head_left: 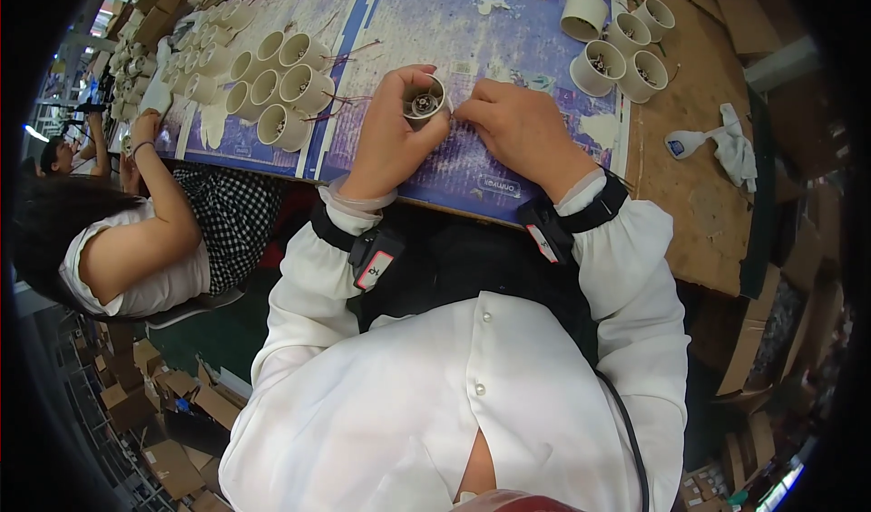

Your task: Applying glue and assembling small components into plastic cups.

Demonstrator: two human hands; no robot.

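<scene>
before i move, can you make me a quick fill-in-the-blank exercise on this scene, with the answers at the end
1. The held cup is gripped by the ____ hand.
2. The white cloth lies nearest the ____ edge of the table.
3. The long-sleeved shirt in the foreground is ____ in colour.

Missing words: left; right; white.

Pale cups on purple-covered table
</scene>
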